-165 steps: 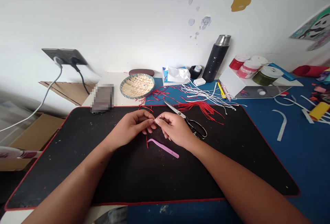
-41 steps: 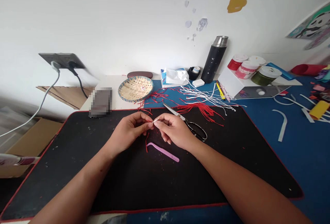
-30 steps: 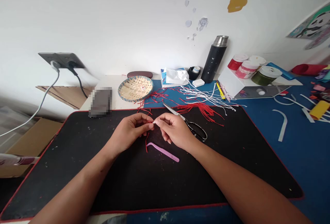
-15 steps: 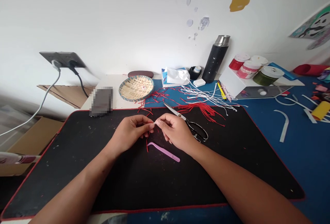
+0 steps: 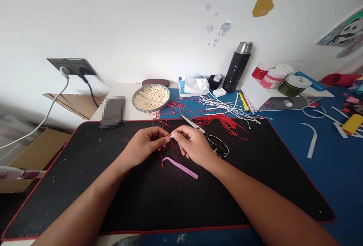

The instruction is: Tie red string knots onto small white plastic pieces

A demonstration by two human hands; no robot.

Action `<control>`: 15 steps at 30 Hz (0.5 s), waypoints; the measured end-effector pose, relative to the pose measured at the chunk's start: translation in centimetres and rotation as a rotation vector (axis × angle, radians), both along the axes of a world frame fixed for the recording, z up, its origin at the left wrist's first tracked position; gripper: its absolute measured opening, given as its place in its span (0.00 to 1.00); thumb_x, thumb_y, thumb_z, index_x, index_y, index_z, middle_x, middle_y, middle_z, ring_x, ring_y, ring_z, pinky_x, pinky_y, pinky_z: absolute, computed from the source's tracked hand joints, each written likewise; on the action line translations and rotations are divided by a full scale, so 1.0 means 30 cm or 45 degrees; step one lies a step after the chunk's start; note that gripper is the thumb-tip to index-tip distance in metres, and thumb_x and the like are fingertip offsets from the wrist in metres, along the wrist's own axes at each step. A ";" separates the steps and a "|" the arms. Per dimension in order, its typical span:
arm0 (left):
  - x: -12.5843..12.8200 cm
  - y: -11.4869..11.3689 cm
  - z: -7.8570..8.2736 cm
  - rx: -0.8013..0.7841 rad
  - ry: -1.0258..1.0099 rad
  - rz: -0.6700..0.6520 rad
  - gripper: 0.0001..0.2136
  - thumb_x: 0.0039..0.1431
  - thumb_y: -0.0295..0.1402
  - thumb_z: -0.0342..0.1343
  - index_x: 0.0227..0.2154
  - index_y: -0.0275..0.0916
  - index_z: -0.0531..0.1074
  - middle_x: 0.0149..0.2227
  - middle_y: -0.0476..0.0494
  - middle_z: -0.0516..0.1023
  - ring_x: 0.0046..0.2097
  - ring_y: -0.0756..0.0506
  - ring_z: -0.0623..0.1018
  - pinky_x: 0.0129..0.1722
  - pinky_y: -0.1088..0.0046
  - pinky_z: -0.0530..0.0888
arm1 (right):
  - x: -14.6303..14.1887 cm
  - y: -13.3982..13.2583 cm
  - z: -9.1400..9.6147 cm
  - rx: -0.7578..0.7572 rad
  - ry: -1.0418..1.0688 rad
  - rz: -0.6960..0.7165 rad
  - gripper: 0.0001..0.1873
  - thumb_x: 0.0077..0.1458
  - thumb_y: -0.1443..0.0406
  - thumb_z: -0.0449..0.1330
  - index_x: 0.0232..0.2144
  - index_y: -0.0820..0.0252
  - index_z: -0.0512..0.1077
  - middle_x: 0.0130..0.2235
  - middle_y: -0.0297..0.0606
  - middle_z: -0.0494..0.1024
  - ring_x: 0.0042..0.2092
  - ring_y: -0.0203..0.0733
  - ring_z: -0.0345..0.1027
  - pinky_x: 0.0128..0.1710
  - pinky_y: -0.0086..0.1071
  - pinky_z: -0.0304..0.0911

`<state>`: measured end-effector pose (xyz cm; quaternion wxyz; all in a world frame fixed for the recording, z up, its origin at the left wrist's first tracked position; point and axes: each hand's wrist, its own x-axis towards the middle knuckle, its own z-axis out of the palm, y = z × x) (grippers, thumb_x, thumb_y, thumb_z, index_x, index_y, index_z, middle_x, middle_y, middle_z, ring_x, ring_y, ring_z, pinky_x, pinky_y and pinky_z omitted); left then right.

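My left hand (image 5: 146, 144) and my right hand (image 5: 191, 142) meet fingertip to fingertip above the black mat (image 5: 136, 204). Both pinch a small white bit of cord (image 5: 171, 136), mostly covered by the fingers. A thin red cord (image 5: 162, 159) hangs down below my left fingers, and a little red shows at that pinch too. Just under the hands lie purple tweezers (image 5: 181, 167) with a curved tip, close to the red cord's end. Black-handled scissors (image 5: 218, 143) rest beyond my right hand, which partly hides them.
Behind the mat are a woven basket (image 5: 151, 104), red cords (image 5: 224, 123), white cords (image 5: 224, 104), a tissue box (image 5: 184, 87) and a black thermos (image 5: 236, 68). Paint jars (image 5: 293, 87) stand on a white box at the right. A blurred dark object (image 5: 112, 112) sits at left.
The hands hold almost the same pinch. The whole view has shifted slightly downward, and a little more red shows at my left fingertips. Nothing else on the mat has moved.
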<state>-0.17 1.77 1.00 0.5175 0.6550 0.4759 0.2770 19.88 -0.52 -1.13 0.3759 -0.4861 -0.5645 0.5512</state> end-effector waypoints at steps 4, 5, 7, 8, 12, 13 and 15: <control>0.001 -0.001 -0.002 -0.014 0.010 -0.072 0.16 0.59 0.49 0.65 0.35 0.39 0.79 0.29 0.48 0.77 0.29 0.48 0.73 0.30 0.74 0.70 | 0.000 0.000 0.002 0.004 -0.005 -0.013 0.13 0.67 0.56 0.58 0.37 0.58 0.74 0.19 0.24 0.67 0.17 0.31 0.59 0.19 0.25 0.55; 0.000 0.000 -0.004 -0.026 0.007 -0.090 0.16 0.59 0.49 0.65 0.35 0.39 0.79 0.29 0.49 0.77 0.29 0.48 0.73 0.30 0.74 0.70 | 0.000 0.001 0.002 0.003 -0.004 -0.015 0.13 0.66 0.56 0.58 0.37 0.58 0.74 0.19 0.24 0.67 0.17 0.31 0.59 0.19 0.25 0.55; -0.003 0.003 -0.008 -0.040 -0.001 -0.096 0.16 0.59 0.49 0.65 0.35 0.39 0.79 0.29 0.49 0.76 0.30 0.48 0.73 0.31 0.73 0.70 | 0.000 0.002 0.003 -0.001 0.003 -0.016 0.13 0.66 0.56 0.58 0.38 0.59 0.74 0.18 0.24 0.66 0.17 0.31 0.59 0.19 0.25 0.55; -0.006 0.005 -0.010 -0.042 -0.007 -0.079 0.16 0.59 0.49 0.65 0.35 0.39 0.79 0.29 0.48 0.76 0.29 0.48 0.73 0.30 0.73 0.70 | 0.000 0.002 0.003 0.000 0.005 -0.017 0.13 0.66 0.56 0.58 0.38 0.59 0.74 0.18 0.24 0.66 0.17 0.30 0.59 0.19 0.25 0.55; -0.014 0.012 -0.021 -0.082 -0.081 0.009 0.17 0.58 0.49 0.67 0.35 0.38 0.79 0.29 0.48 0.76 0.28 0.48 0.72 0.29 0.73 0.69 | 0.000 0.004 -0.001 0.007 0.006 -0.012 0.13 0.66 0.55 0.58 0.40 0.59 0.74 0.18 0.23 0.66 0.16 0.30 0.57 0.18 0.25 0.55; -0.015 0.013 -0.025 -0.108 -0.116 0.024 0.17 0.57 0.49 0.68 0.35 0.38 0.79 0.29 0.49 0.76 0.28 0.49 0.72 0.29 0.74 0.69 | 0.000 0.005 -0.003 0.006 0.012 -0.012 0.13 0.66 0.55 0.58 0.40 0.59 0.74 0.18 0.23 0.66 0.16 0.30 0.57 0.18 0.25 0.55; -0.013 0.015 -0.032 -0.165 -0.202 0.065 0.17 0.55 0.48 0.70 0.35 0.38 0.78 0.28 0.50 0.76 0.28 0.49 0.71 0.29 0.74 0.69 | 0.000 0.005 -0.007 0.000 0.029 -0.009 0.13 0.66 0.55 0.59 0.40 0.59 0.74 0.18 0.23 0.66 0.16 0.30 0.57 0.17 0.25 0.54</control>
